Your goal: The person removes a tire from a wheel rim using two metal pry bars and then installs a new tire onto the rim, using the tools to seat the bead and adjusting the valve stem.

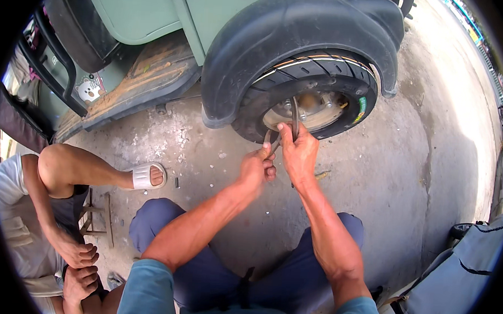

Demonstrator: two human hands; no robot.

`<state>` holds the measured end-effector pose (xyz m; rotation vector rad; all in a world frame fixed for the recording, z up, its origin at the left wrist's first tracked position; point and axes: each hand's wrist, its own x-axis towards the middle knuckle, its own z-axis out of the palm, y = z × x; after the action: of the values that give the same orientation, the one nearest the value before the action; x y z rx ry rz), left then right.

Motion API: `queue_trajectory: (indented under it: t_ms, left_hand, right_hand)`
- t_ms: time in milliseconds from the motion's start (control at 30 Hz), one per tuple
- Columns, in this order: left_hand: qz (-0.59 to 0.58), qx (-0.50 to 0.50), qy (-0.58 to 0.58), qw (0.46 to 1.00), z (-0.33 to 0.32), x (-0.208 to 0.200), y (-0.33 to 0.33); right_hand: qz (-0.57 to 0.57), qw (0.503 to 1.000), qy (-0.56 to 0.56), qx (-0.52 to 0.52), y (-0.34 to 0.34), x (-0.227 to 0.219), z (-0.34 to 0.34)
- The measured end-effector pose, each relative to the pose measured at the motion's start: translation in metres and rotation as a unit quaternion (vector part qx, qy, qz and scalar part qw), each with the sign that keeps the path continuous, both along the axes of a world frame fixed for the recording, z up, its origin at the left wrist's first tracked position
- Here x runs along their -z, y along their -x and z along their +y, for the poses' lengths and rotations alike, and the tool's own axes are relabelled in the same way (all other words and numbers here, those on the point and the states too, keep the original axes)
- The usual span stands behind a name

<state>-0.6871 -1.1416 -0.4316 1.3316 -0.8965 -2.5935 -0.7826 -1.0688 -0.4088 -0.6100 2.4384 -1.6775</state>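
A black tyre (pixel 250 113) sits on the pale rim (pixel 319 116) of a wheel under the dark mudguard. My right hand (pixel 300 156) is closed round a metal tyre lever (pixel 296 113), whose far end reaches into the wheel near its hub. Just left and nearer, my left hand (pixel 255 169) grips a second tyre lever (pixel 274 147) by the tyre's lower edge. Whether that lever's tip is under the tyre bead cannot be made out. Both forearms stretch forward over my knees.
The wheel belongs to a light green vehicle (pixel 204 12) with a black mudguard (pixel 256 39) and a dirty footboard (pixel 160 69). At left a seated person (pixel 46 221) has one sandalled foot (pixel 149 176) forward. A grey covered object (pixel 453 283) stands at right.
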Motion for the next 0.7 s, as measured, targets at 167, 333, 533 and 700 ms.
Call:
queue_trajectory:
  t_ms: [167, 333, 533, 700]
  left_hand:
    - [0.003, -0.007, -0.056, 0.998, -0.011, -0.004, -0.002]
    - [0.017, -0.008, -0.037, 0.999, -0.02, -0.01, -0.005]
    - [0.062, 0.017, -0.062, 0.996, -0.023, -0.017, 0.012]
    - [0.041, 0.019, -0.09, 0.995, -0.024, -0.012, 0.015]
  right_hand:
    - [-0.028, 0.999, -0.025, 0.004, -0.003, -0.004, -0.005]
    - [-0.033, 0.999, 0.033, 0.015, -0.009, -0.005, -0.011]
    - [-0.089, 0.992, 0.083, 0.033, 0.005, -0.008, -0.015]
    - [-0.095, 0.988, 0.111, 0.039, 0.005, -0.001, -0.011]
